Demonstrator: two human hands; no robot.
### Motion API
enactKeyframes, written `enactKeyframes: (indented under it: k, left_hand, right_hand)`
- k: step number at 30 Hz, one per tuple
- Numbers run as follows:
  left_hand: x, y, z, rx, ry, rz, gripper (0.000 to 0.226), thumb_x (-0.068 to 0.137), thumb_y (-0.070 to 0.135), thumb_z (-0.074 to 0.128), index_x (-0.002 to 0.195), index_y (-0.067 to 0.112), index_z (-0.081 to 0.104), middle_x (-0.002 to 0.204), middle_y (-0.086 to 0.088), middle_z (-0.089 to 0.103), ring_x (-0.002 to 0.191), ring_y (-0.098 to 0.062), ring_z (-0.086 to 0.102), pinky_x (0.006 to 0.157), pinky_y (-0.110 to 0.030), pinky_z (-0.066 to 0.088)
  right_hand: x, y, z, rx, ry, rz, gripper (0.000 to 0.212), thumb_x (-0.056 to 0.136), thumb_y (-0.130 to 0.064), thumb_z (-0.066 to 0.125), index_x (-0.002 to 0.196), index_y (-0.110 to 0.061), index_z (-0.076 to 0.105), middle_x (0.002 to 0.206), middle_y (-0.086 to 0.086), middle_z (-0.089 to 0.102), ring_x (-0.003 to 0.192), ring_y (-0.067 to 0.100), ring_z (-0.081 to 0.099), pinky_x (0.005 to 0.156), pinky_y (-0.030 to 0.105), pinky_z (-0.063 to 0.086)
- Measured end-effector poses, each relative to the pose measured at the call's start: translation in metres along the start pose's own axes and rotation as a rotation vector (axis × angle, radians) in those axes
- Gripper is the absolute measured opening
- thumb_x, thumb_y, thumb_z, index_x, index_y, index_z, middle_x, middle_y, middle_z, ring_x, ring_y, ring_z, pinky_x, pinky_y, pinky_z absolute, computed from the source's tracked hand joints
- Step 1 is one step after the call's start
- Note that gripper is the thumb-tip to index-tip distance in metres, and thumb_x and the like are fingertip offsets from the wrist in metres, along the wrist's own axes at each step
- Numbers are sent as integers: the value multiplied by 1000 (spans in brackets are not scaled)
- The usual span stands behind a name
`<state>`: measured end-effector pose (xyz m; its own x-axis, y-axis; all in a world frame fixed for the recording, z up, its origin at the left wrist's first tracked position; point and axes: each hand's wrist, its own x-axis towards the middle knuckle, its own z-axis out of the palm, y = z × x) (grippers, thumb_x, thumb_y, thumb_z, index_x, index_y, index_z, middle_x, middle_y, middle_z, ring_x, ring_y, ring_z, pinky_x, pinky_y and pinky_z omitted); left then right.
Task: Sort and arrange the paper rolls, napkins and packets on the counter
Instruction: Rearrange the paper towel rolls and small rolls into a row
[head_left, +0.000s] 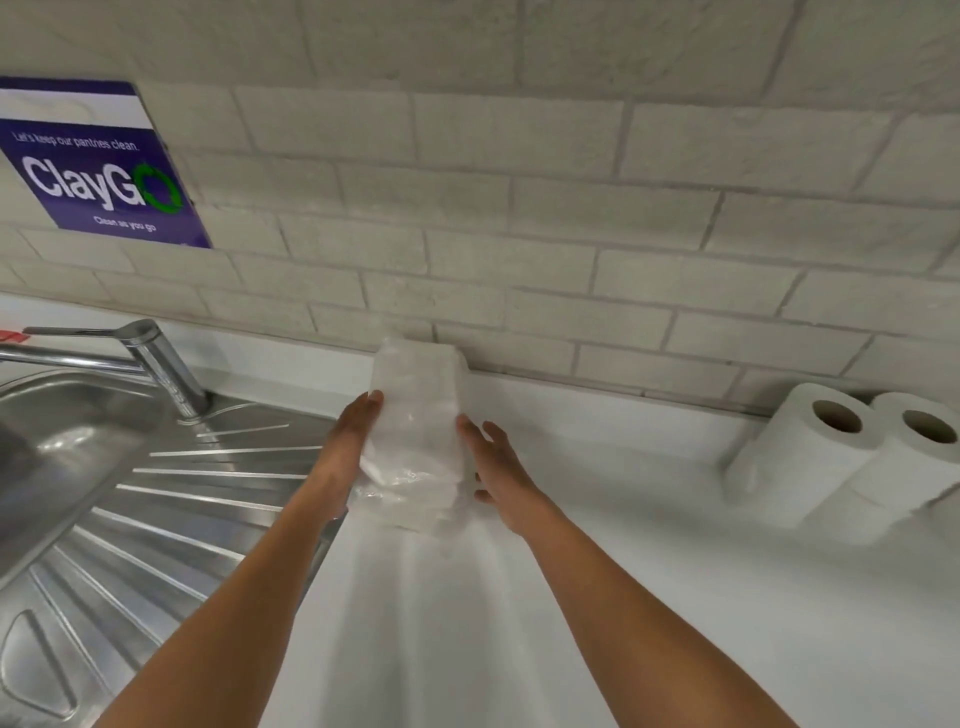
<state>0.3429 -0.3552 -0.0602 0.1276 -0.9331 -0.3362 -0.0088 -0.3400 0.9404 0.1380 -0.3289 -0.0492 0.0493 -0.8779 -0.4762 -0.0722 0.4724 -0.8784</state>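
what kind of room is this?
Likely a shared office pantry: a steel sink with tap, a wall sign asking to keep pantries clean, and paper rolls on the counter.

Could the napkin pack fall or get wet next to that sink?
Maybe. The pack is held only between flat hands, left hand and right hand, and its plastic wrap looks slick, so it could slip out. It sits close to the sink's drainboard; pushed left, it might slide onto the metal, where any water would soak it. Swinging it right could bump the paper rolls lying by the wall.
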Motion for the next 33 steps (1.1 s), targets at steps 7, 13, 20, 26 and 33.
enactKeyframes:
  k: [7,13,20,26,33]
  left_hand:
    - [-15,-8,17,-121,-176,-57,66,89,74,44,127,26,66,118,-7,73,110,-25,70,102,-45,48]
    - [-25,-12,32,-137,-216,-56,68,90,75,40,131,26,64,123,-9,71,115,-27,67,109,-49,43]
    - [-44,-14,74,-96,-246,-62,66,91,76,35,127,31,66,119,-5,73,96,-17,73,112,-50,40]
    - [-69,-16,128,-62,-280,-64,60,93,72,36,123,32,67,112,1,76,105,-17,72,103,-40,48]
    - [-87,-20,189,-43,-351,-43,57,95,70,36,125,31,65,112,2,76,103,-16,72,94,-36,52]
  right_hand:
    - [14,18,19,187,-97,-23,76,77,-85,42,137,-40,48,126,-9,66,112,17,65,98,44,52]
    - [3,19,4,261,-162,-36,53,91,-72,35,122,-38,62,112,-9,74,105,12,70,96,38,54]
    - [-14,33,-38,318,-112,-26,58,91,-73,36,128,-37,61,115,-6,73,108,15,69,98,41,53]
    - [-38,52,-88,368,-43,-26,60,88,-76,38,129,-38,59,117,-6,73,110,16,68,101,43,51]
    - [-65,66,-145,419,62,-47,58,87,-75,41,125,-37,62,113,-3,74,106,18,70,100,46,52]
